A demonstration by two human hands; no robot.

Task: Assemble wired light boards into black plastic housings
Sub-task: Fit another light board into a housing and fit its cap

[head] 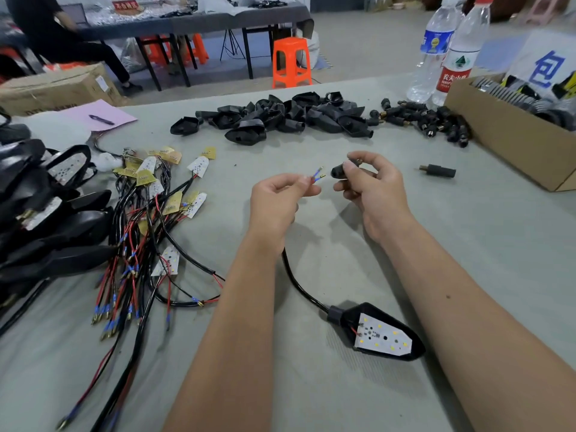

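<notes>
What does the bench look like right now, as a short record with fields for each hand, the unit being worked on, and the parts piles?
left hand: left hand pinches blue-sleeved brass-tipped wire ends
right hand: right hand grips small black cylindrical stem piece
current unit: black pointed plastic housing holding white LED board, lying on table
empty housings: black pile, far centre
loose boards: wired tangle, left
</notes>
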